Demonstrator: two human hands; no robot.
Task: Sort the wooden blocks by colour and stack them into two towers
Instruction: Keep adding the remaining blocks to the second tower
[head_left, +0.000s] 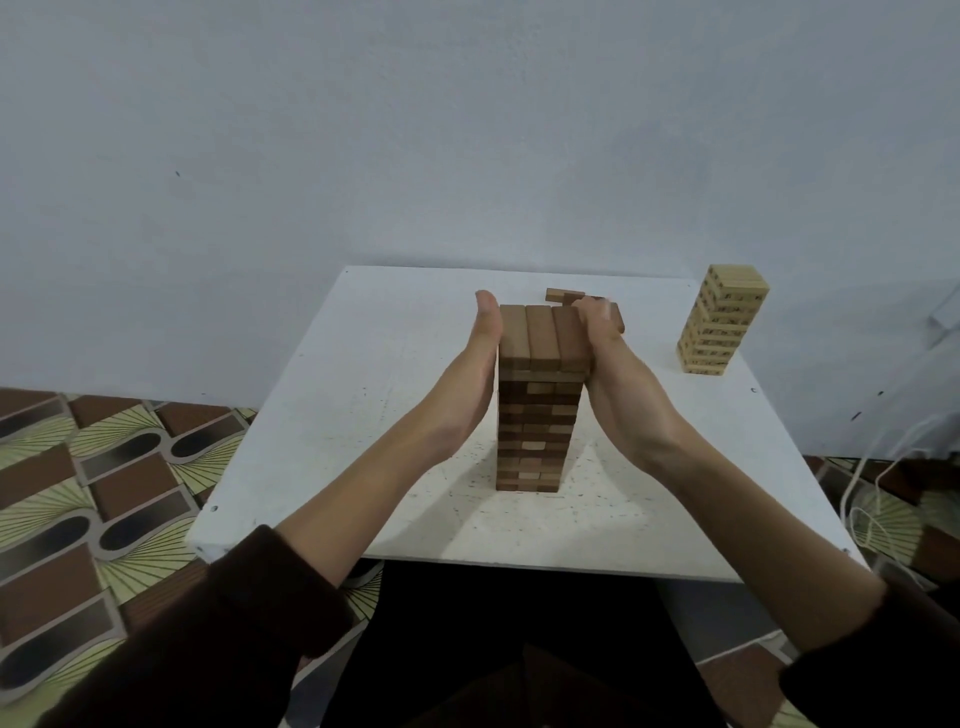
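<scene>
A tall tower of dark brown wooden blocks stands in the middle of the white table. My left hand lies flat against the tower's upper left side, fingers straight. My right hand presses against the upper right side, fingers straight. A shorter tower of pale blocks with printed marks stands at the table's back right. A few loose brown blocks lie behind the dark tower, partly hidden by my right hand.
The table stands against a pale wall. Patterned floor tiles spread to the left. White cables lie on the floor to the right of the table.
</scene>
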